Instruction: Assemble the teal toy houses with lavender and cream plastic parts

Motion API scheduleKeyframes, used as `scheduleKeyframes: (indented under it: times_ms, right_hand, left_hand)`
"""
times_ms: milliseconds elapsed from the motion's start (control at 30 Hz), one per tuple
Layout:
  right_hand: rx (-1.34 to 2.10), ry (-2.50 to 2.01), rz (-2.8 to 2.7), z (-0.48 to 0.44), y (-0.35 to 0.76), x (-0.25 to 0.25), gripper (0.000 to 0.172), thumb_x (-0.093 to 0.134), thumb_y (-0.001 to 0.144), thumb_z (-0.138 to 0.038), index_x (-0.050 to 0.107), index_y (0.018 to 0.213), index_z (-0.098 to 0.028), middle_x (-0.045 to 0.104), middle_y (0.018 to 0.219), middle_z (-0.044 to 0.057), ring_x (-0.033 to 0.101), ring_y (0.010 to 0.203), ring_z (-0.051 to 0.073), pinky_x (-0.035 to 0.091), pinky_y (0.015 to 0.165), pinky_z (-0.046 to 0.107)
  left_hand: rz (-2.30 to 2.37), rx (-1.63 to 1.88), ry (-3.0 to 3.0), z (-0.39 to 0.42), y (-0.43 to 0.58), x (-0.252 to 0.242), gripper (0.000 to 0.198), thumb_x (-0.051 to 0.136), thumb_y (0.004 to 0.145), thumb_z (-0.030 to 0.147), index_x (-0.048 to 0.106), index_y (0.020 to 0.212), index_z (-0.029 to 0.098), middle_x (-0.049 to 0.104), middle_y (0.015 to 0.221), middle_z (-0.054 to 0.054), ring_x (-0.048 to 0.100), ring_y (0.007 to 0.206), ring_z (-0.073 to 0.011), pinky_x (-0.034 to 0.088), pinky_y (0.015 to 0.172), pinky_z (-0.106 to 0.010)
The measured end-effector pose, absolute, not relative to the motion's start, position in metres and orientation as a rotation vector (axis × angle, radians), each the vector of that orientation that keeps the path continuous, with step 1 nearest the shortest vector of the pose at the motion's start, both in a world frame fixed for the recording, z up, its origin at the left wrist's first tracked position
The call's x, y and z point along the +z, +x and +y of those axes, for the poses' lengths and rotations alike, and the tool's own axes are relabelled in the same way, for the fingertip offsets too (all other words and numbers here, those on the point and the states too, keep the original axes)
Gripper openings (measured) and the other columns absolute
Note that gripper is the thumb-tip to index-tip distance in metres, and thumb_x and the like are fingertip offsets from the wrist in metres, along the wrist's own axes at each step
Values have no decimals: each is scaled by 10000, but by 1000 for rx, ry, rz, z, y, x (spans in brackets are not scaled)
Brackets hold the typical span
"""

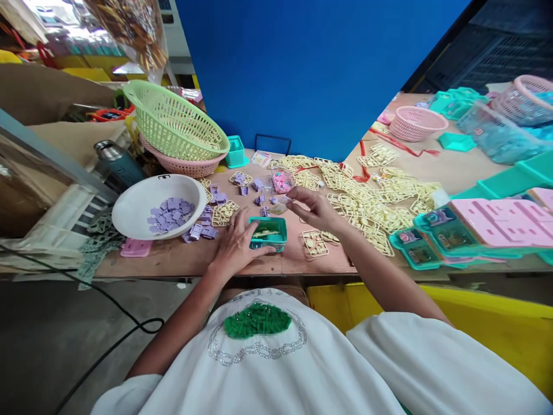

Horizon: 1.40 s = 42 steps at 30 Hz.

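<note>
My left hand (235, 242) grips the side of a small teal plastic box (268, 232) lying on the wooden worktable (181, 259); cream parts lie inside the box. My right hand (314, 208) hovers just past the box with its fingertips pinched on a tiny pale piece (286, 200). Loose purple plastic tiles (203, 229) lie to the left of the box. A white bowl (138, 208) at the left holds more purple tiles. A big heap of cream plastic part frames (367, 196) spreads to the right.
Green and pink baskets (179, 129) are stacked at the back left beside a metal flask (116, 161). Finished teal and pink toy cases (453, 233) pile up at the right. A blue panel (311, 69) stands behind the table. A yellow bin (496, 323) sits below right.
</note>
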State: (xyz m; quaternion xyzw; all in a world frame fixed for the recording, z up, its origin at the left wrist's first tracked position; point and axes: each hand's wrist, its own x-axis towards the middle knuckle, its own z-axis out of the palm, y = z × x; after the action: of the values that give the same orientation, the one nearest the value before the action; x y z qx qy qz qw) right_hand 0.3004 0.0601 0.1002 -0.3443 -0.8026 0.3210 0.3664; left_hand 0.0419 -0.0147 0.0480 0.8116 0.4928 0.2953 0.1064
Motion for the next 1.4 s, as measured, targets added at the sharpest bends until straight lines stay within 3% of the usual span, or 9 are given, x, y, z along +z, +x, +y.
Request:
scheduleKeyframes:
  times_ms: [233,400,633,800,900,1000,1133,1233,1400]
  right_hand:
    - [760,-870,-2055,44,296,100,178,552,1064,-395,632,1036,-238,722,972,70,678,883,200,537,781,335]
    - [565,-767,-2301,45,276,84,193,505,1077,-294,668,1036,-201,694,928,96,631,875,220,513,768,342]
    - [96,-729,-2509,47,265,90,327,440,1092,-211,668,860,-188,625,875,107,476,880,245,418,794,385]
    - [-99,-783,-2716,45,261,88,248,535,1046,-181,703,864,-185,630,920,126,467,947,286,361,834,424]
    - [-64,-788,-2712,45,259,81,220,551,1055,-203,712,908,-174,633,935,127,479,943,278,366,818,406]
    - [-9,-785,-2714,40,257,78,272,563,1057,-200,693,818,-175,641,922,122,493,919,264,400,817,398]
    - [150,-778,-2604,28,259,82,222,572,1054,-170,723,891,-168,675,965,121,559,945,240,482,869,375]
    - [294,-810,-2357,39,280,81,212,558,1073,-211,763,1040,-170,715,977,122,619,940,221,540,844,354]
    - [394,-1361,-1574,100,377,90,216,690,995,-373,814,897,-226,785,922,81,718,858,220,615,797,383]
  left_hand:
    - [1422,893,2336,-18,45,32,418,839,877,381,637,1210,228,476,1521,-162,489,1473,-371,469,1221,-566]
    - [1398,951,2283,-19,45,26,406,827,886,375,660,1232,244,475,1546,-141,516,1475,-355,467,1239,-536]
    - [1401,997,2246,-21,46,23,412,832,888,387,666,1231,232,471,1544,-144,546,1467,-354,495,1225,-504]
    - [1387,1022,2242,-21,47,23,399,832,886,394,656,1205,229,497,1514,-149,557,1459,-356,495,1222,-505]
    - [1418,1059,2214,-22,48,23,465,838,878,431,606,1223,222,481,1535,-171,517,1496,-367,470,1240,-522]
    - [1415,1100,2220,-23,47,24,575,840,876,444,544,1317,223,440,1588,-199,460,1544,-383,473,1235,-528]
    - [1396,1000,2311,-25,45,23,533,755,945,437,558,1413,275,444,1606,-177,581,1435,-386,568,1128,-516]
    - [1431,1034,2311,-21,39,15,552,709,968,482,541,1456,286,465,1599,-165,598,1414,-392,584,1107,-536]
    - [1352,1300,2397,-22,21,-4,662,719,958,504,492,1530,260,517,1577,-186,584,1427,-388,553,1148,-560]
